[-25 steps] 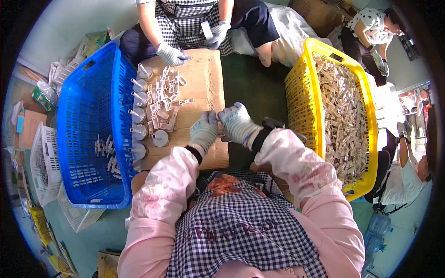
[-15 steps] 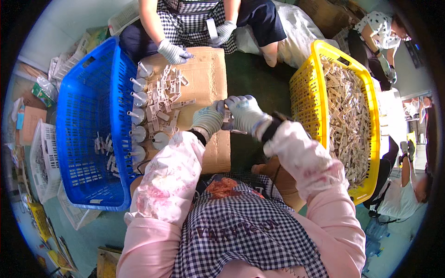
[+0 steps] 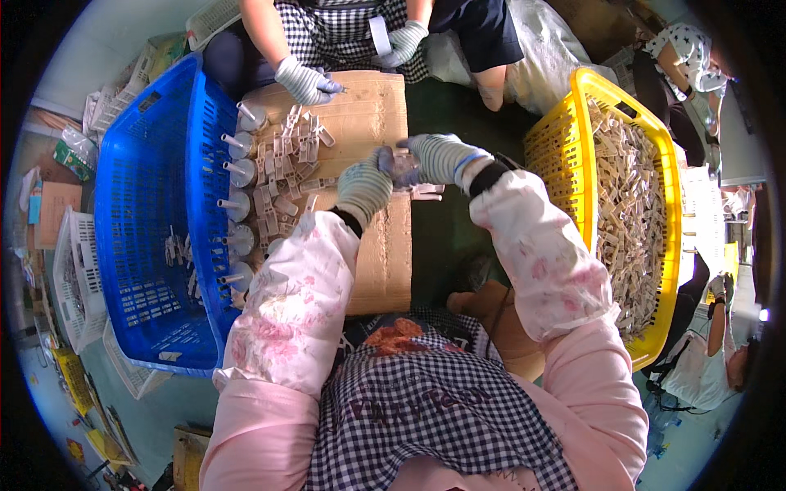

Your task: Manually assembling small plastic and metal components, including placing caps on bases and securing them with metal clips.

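My left hand (image 3: 364,188) and my right hand (image 3: 444,157), both in striped grey gloves, meet over the right edge of a cardboard sheet (image 3: 381,245). Their fingers close on a small pale plastic piece (image 3: 404,166), mostly covered by the fingertips. Below the right-hand fingers, the thin pale end of a plastic part (image 3: 428,192) sticks out; whether it belongs to the same piece I cannot tell. Left of my hands, a loose heap of pale clip-shaped plastic pieces (image 3: 286,155) lies on the cardboard. Beside it stands a row of round, pale bases with upright pegs (image 3: 237,204).
A blue basket (image 3: 147,348) with a few pieces stands left; a yellow basket (image 3: 583,164) full of pale pieces stands right. Across the cardboard, a co-worker's gloved hands (image 3: 307,82) are close to its far edge, one holding a white strip (image 3: 379,36). Other people sit far right.
Both my hands have moved slightly away from my body, still together on the piece. My right hand has turned flatter, and more of the pale part shows below it.
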Demonstrator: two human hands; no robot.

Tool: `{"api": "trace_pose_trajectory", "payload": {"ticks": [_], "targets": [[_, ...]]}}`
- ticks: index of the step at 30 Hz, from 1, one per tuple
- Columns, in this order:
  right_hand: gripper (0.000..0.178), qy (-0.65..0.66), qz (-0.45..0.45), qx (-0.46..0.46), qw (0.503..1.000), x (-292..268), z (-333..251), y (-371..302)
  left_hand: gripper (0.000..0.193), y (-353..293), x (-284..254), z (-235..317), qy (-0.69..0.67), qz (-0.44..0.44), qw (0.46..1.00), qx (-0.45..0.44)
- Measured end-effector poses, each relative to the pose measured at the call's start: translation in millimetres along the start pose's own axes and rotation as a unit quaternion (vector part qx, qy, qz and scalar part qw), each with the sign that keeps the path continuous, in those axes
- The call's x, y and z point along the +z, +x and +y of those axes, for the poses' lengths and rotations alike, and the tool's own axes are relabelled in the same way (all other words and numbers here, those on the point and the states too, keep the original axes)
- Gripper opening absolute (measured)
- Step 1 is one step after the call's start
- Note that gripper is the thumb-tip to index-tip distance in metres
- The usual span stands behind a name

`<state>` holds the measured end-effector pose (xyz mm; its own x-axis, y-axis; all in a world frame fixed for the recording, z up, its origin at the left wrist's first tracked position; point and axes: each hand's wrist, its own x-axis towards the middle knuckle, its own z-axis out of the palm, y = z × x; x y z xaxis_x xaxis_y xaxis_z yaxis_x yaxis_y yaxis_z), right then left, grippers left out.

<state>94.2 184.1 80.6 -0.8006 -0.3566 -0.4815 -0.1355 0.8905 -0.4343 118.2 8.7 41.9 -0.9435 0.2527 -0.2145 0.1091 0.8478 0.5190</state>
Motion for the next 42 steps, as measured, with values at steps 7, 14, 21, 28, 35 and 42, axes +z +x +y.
{"api": "trace_pose_trajectory", "payload": {"ticks": [7, 14, 21, 28, 35, 42], "targets": [[0.076, -0.267, 0.16, -0.037, 0.95, 11.9, -37.6, -18.3, 0.068, 41.8, -20.0, -6.5, -0.079, -0.148, 0.977, -0.13], [0.075, -0.065, -0.044, -0.051, 0.996, -52.0, -0.5, 23.8, 0.039, 35.2, -2.0, -2.4, -0.002, 0.168, 0.978, 0.125], [0.082, -0.322, 0.215, 0.009, 0.922, -2.8, -31.3, 17.7, 0.06, 106.3, -34.7, -14.7, -0.04, -0.106, 0.993, -0.022], [0.083, -0.182, 0.037, 0.035, 0.982, -58.5, -15.0, 50.2, 0.049, 87.5, -15.2, -1.9, -0.008, 0.12, 0.99, 0.076], [0.08, -0.267, 0.094, 0.049, 0.958, -61.2, -28.3, 64.0, 0.041, 111.2, -28.1, -14.2, 0.122, 0.036, 0.983, 0.135], [0.058, -0.321, 0.154, 0.085, 0.931, -41.9, -32.3, 66.9, 0.049, 130.7, -40.4, -6.7, 0.025, -0.045, 0.996, 0.071]]}}
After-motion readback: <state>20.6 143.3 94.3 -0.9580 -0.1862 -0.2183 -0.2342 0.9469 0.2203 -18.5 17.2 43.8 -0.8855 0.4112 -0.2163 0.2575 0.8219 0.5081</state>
